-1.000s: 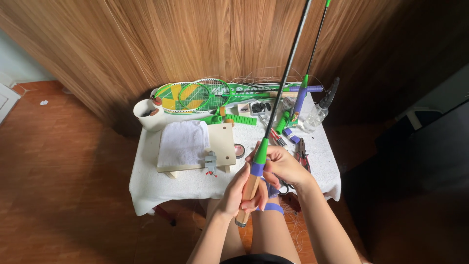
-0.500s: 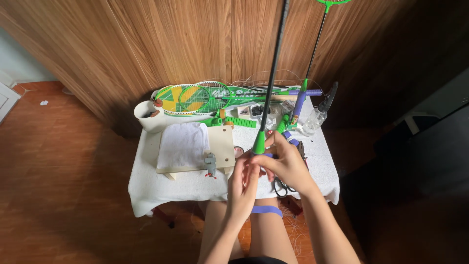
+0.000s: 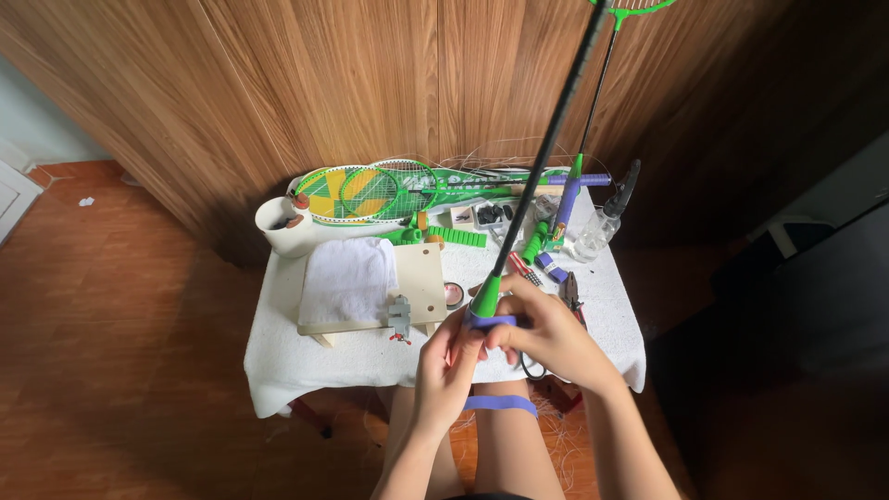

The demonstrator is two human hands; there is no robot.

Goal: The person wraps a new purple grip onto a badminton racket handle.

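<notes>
Your right hand (image 3: 546, 335) is closed around the racket handle (image 3: 488, 315) just below its green cone, holding the dark shaft tilted up and away over the table (image 3: 278, 370). Your left hand (image 3: 444, 366) pinches the purple grip tape (image 3: 500, 405) against the handle, fingers curled, while a loop of tape hangs above your knees.

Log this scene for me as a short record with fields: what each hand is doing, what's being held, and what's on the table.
left hand: fingers on the purple grip tape at the handle top
right hand: wrapped around the handle beside it
held item: racket with black shaft, green cone, pointing up and away
loose tape: purple strip hanging over the lap
table: white cloth, wooden board with folded towel, green rackets, white cup, pliers
</notes>
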